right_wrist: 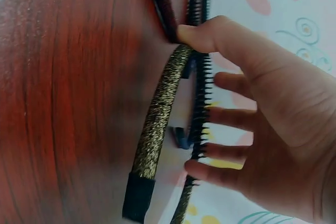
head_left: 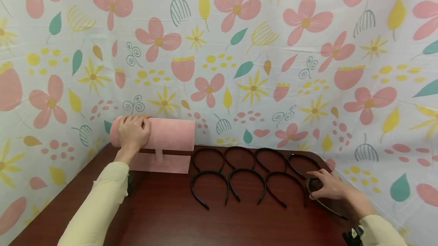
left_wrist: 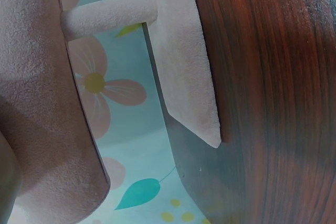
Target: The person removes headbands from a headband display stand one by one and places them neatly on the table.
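Observation:
A pink plush headband stand (head_left: 172,134) has a thick horizontal roll on a short post above a flat base (head_left: 178,164). My left hand (head_left: 134,130) grips the roll from above near its left end, fingers bent over the far side. The left wrist view shows the roll (left_wrist: 37,77) and base up close. At the right end of the headbands, my right hand (head_left: 330,185) holds a black-and-gold headband (right_wrist: 157,114) between thumb and fingertips. Small comb teeth (right_wrist: 202,93) line its inner side, and its dark-tipped end points toward the near right in the head view.
Several black headbands (head_left: 247,169) lie in two rows to the right of the stand. One back-row headband (head_left: 302,156) lies right by my right hand. A floral cloth (head_left: 236,67) hangs behind the dark wooden table (head_left: 219,227) and along both sides.

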A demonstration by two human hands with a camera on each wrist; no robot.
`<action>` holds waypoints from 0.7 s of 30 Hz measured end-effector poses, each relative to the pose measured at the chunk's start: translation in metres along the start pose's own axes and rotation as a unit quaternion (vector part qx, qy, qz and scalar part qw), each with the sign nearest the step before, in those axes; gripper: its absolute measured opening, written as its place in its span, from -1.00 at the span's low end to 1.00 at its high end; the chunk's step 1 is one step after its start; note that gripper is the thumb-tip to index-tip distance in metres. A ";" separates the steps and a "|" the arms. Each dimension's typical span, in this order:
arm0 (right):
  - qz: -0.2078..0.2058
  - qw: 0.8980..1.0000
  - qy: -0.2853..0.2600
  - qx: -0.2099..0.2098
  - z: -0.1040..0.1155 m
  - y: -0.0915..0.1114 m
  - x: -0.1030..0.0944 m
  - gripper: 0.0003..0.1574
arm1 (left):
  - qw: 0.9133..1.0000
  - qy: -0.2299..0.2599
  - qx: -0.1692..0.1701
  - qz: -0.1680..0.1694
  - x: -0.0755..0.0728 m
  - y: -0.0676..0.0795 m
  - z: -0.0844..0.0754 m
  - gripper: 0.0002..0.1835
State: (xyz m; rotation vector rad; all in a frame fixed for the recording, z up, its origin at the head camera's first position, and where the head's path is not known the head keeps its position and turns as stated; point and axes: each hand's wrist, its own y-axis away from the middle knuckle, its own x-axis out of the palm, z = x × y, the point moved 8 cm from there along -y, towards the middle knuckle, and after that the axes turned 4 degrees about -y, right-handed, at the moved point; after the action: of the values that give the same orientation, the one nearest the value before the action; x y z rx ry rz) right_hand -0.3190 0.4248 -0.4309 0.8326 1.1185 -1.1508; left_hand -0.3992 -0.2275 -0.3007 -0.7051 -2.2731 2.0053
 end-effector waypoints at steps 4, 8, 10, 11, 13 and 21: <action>0.045 0.999 -0.009 0.016 -0.002 0.004 0.004 0.01 | 1.000 -0.001 0.000 -0.004 -0.001 0.000 0.000 -0.64; 0.070 0.997 -0.018 0.028 -0.005 0.003 0.012 0.01 | 1.000 -0.003 0.000 -0.001 0.000 0.001 0.000 -0.64; 0.068 0.997 -0.023 0.025 -0.005 0.000 0.015 0.01 | 1.000 -0.004 0.002 0.000 0.000 0.002 0.000 -0.64; 0.064 0.997 -0.026 0.025 -0.005 -0.001 0.015 0.02 | 1.000 -0.004 0.003 0.001 0.001 0.002 0.000 -0.64; 0.051 0.998 -0.028 0.018 -0.004 -0.003 0.015 0.02 | 1.000 -0.004 0.003 0.004 0.001 0.003 0.000 -0.64; -0.003 1.000 -0.027 -0.008 -0.014 -0.019 0.013 -0.03 | 1.000 -0.001 -0.002 -0.001 0.000 0.001 -0.001 -0.65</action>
State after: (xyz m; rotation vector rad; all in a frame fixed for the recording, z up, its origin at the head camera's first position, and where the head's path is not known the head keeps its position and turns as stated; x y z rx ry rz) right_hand -0.3404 0.4300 -0.4465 0.7819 1.0855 -1.1610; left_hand -0.3988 -0.2264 -0.3016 -0.7024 -2.2797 2.0018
